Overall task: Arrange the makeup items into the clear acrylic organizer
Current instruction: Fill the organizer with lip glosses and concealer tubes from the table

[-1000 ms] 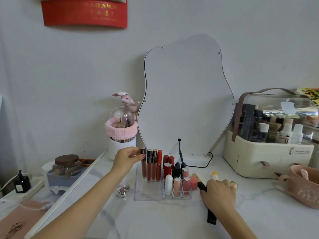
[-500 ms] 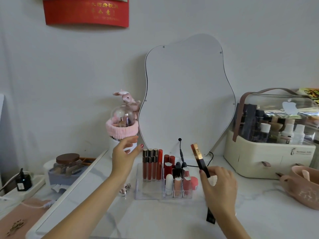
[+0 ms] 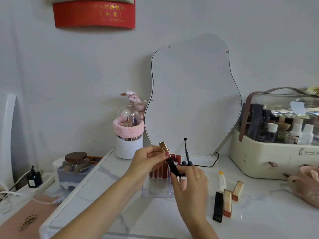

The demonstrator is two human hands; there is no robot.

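Gold and black, the slim square lip tube point(image 3: 170, 159) stood tilted between both hands as I watched, gold cap up and leaning left, black body slanting down to the right. The left hand point(image 3: 148, 161) reached in from the near left with its forearm angled upward, fingers and thumb curled round the gold cap. The right hand point(image 3: 189, 182) came up from the near edge, its fingers pinching the black lower end. Both hovered just above the clear acrylic organizer point(image 3: 156, 191) on the white marble-patterned tabletop point(image 3: 259, 221), where dark red lip glosses point(image 3: 159, 171) stood upright. To the right lay a yellow-capped white tube point(image 3: 222, 181), a black stick point(image 3: 217, 207) and two peach-gold lipsticks point(image 3: 232, 197).
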